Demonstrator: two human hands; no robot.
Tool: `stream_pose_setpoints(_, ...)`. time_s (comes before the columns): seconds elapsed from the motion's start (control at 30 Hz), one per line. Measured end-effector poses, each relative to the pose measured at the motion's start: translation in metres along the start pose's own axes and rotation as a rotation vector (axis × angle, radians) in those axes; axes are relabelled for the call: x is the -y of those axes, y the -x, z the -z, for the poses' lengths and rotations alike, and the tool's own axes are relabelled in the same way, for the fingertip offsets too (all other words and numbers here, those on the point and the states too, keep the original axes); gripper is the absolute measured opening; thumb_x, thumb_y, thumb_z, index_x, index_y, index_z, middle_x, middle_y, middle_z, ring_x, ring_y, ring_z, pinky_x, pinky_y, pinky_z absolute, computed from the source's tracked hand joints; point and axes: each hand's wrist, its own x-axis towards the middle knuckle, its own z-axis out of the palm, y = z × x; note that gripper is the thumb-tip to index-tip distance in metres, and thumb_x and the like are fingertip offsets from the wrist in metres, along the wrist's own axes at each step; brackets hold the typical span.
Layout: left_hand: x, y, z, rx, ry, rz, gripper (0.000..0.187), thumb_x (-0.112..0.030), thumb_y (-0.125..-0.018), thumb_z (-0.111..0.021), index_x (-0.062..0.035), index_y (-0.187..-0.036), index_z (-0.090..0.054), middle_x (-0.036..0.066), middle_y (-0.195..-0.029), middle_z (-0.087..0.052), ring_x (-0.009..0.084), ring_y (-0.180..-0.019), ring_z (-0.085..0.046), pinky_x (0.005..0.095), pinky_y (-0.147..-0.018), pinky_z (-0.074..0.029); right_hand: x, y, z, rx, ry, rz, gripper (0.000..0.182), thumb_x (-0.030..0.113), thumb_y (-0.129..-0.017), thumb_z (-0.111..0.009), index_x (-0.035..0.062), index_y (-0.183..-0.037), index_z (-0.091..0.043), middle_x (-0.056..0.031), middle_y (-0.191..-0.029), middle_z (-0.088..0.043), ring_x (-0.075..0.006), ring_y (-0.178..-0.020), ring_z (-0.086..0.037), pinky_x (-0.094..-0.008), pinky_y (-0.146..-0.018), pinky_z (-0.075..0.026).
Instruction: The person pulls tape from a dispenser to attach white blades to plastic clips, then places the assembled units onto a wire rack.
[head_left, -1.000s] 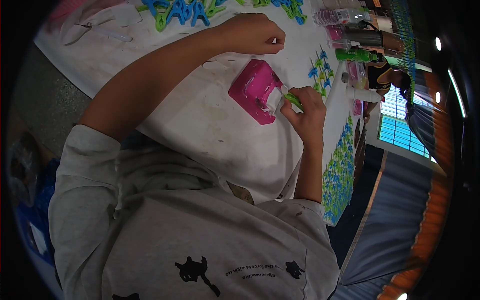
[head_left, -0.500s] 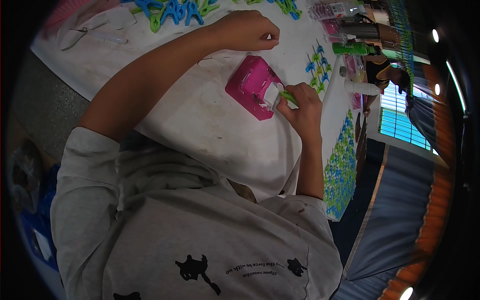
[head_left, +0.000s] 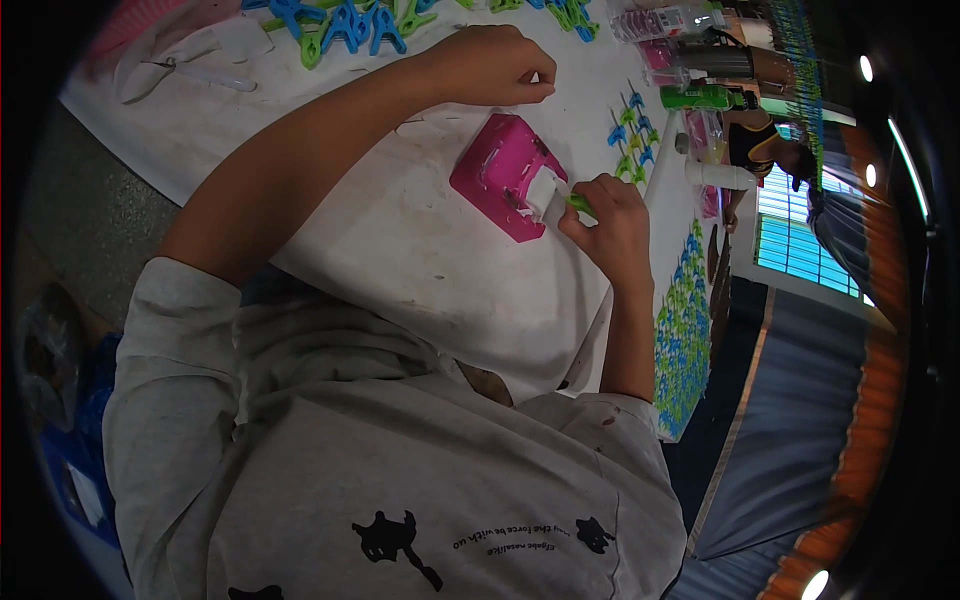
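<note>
Pinched between the thumb and fingers of my right hand [head_left: 615, 225] is a green clothes peg [head_left: 580, 204]. Its end sits just beside a white piece [head_left: 543, 192] at the open side of a pink plastic box [head_left: 495, 165], which has dark smudges and white marks on it. My left hand [head_left: 500, 65] is on the far side of the box, over the white table, with its wrist bent and fingers curled closed. A small gap shows between thumb and finger, and whatever they might hold is hidden.
Blue and green clothes pegs [head_left: 350, 28] lie along the top, with a small group [head_left: 635, 135] to the right. Many more cover a board [head_left: 683, 330]. Bottles [head_left: 700, 97] stand beyond, near another person [head_left: 755, 145]. A white-handled tool [head_left: 215, 76] lies at upper left.
My right hand has drawn the green peg slightly to the right, away from the white piece. My left hand stays almost where it was.
</note>
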Motion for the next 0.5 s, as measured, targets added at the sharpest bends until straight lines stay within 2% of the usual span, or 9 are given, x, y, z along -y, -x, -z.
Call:
stream_pose_setpoints(0.17, -0.0020, 0.0008, 0.0022, 0.012, 0.000, -0.001, 0.021, -0.027, -0.089, -0.062, -0.0095, -0.096, -0.073, 0.006, -0.071, -0.069, 0.0225, -0.065, -0.065, 0.0360, -0.065, -0.051, -0.0004, 0.0009, 0.0045, 0.034, 0.013, 0.006, 0.020, 0.009, -0.065, -0.073, 0.0031, -0.082, -0.065, -0.0084, -0.075, -0.059, -0.0298, -0.068, -0.058, -0.0392, -0.065, -0.047)
stream_pose_setpoints(0.23, -0.0035, 0.0007, 0.0038, 0.046, 0.003, 0.037, 0.021, -0.028, -0.087, -0.061, -0.0112, -0.092, -0.073, 0.006, -0.079, -0.071, 0.0245, -0.074, -0.068, 0.0386, -0.069, -0.054, -0.0003, 0.0011, 0.0057, 0.046, 0.015, 0.009, 0.019, 0.009, -0.065, -0.072, 0.0032, -0.082, -0.065, -0.0084, -0.075, -0.059, -0.0299, -0.069, -0.058, -0.0394, -0.065, -0.046)
stream_pose_setpoints(0.3, -0.0050, 0.0008, 0.0054, 0.050, 0.003, 0.035, 0.021, -0.028, -0.087, -0.061, -0.0109, -0.092, -0.073, 0.006, -0.078, -0.071, 0.0246, -0.074, -0.068, 0.0385, -0.069, -0.054, 0.0006, 0.0007, 0.0076, 0.068, 0.053, 0.029, 0.017, 0.010, -0.063, -0.072, 0.0040, -0.077, -0.063, -0.0069, -0.072, -0.057, -0.0256, -0.070, -0.059, -0.0385, -0.066, -0.045)
stream_pose_setpoints(0.5, -0.0065, 0.0015, 0.0058, 0.050, 0.009, 0.017, 0.021, -0.027, -0.087, -0.060, -0.0105, -0.092, -0.073, 0.006, -0.078, -0.071, 0.0249, -0.074, -0.068, 0.0386, -0.070, -0.054, 0.0005, 0.0005, 0.0094, 0.097, 0.095, 0.032, 0.017, 0.011, -0.063, -0.071, 0.0046, -0.075, -0.061, -0.0065, -0.070, -0.055, -0.0248, -0.070, -0.059, -0.0385, -0.066, -0.045)
